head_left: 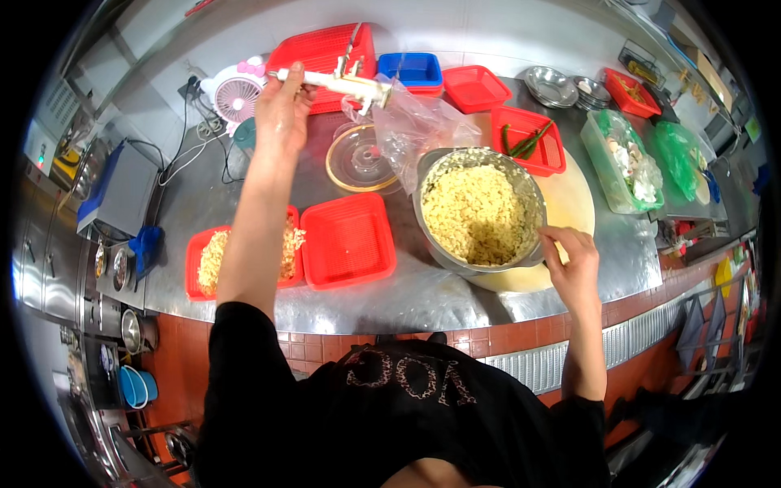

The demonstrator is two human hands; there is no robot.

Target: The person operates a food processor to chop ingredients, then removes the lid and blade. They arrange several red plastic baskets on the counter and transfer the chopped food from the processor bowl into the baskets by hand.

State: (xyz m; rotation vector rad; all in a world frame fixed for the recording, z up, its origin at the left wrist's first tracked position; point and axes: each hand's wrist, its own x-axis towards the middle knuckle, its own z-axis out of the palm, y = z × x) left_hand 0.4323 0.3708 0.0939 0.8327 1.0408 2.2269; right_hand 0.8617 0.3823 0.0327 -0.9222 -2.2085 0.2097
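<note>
My left hand [285, 116] is raised over the back of the steel table, its fingers gripping one end of a white chopper shaft with metal blades [354, 85]. My right hand [572, 262] pinches the near right rim of a grey metal pot [445, 253]. Finely chopped pale yellow food [476, 207] fills much of that pot, which rests partly on a round cutting board [576, 201]. Behind the pot lies a transparent plastic bag [415, 128], just under the blades. A transparent round lid [363, 158] with an amber rim is left of the bag.
Red baskets [349, 244] stand at the front left, one bearing chopped food [212, 259] partly hidden by my forearm. Green chillies [528, 143] lie in another red basket [549, 161]. A pink-and-white fan [238, 100], steel bowls [549, 85] and a green-tinted plastic container [604, 168] line the back.
</note>
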